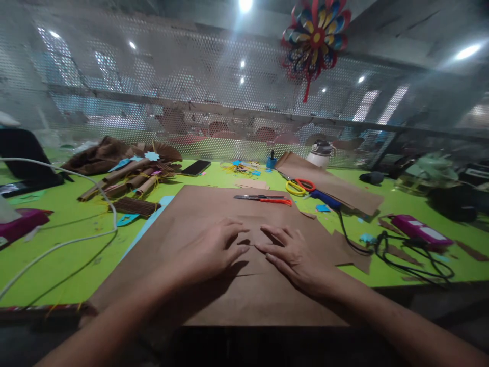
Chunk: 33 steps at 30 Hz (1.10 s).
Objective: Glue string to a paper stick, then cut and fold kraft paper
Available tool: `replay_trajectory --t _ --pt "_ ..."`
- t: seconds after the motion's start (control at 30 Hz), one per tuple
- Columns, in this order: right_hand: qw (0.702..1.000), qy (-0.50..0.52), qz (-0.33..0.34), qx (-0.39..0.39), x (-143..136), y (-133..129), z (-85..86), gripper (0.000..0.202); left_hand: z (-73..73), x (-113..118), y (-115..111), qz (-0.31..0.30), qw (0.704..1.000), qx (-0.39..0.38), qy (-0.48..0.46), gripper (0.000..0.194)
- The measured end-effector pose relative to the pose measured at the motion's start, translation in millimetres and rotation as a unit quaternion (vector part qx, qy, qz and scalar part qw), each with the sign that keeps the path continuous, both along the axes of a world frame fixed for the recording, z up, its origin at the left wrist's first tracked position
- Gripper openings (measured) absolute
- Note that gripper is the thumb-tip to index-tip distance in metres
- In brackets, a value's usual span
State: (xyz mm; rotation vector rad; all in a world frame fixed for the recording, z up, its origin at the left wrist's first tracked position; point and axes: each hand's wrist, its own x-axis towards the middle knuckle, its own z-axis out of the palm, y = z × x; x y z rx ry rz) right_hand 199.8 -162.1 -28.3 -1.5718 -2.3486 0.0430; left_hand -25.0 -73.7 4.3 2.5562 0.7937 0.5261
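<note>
A large sheet of brown paper (244,300) lies at the front of the green table, with creases or slits near its middle. On its left half rests my left hand (219,247), fingers apart and pointing inward, holding nothing. My right hand (290,255) lies opposite, its fingers spread on the paper, empty too. A small gap separates the fingertips of both hands. Just beyond them, a utility knife (263,199) with a red handle lies across the upper part of the sheet.
Red and yellow scissors (300,186), a blue-handled tool (325,199) and a folded brown sheet (332,183) lie back right. Rolled paper pieces (130,176) and a phone (196,167) are back left. A black cable (412,255) coils right; a white cable (114,219) loops left.
</note>
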Motion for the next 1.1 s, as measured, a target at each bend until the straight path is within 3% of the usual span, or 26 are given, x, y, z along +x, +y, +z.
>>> replay_trajectory --t 0.13,0.4,0.57,0.8,1.1 --pt "1.000 0.000 0.004 0.018 0 0 -0.5 0.036 5.9 16 18 0.020 0.997 -0.049 0.050 0.041" --pt "1.000 0.000 0.008 0.029 0 -1 1.1 0.035 -19.0 26 40 0.057 0.995 -0.078 0.019 0.028" --pt "1.000 0.000 0.003 0.017 1 1 -2.8 0.035 -16.9 28 36 0.095 0.993 -0.052 0.055 0.021" --pt "1.000 0.004 0.008 0.019 2 1 -3.3 0.036 -9.3 31 23 0.087 0.992 0.025 0.083 0.018" --pt "1.000 -0.004 0.004 0.027 0 1 -2.1 0.037 -16.1 32 27 0.121 0.989 -0.008 0.084 0.015"
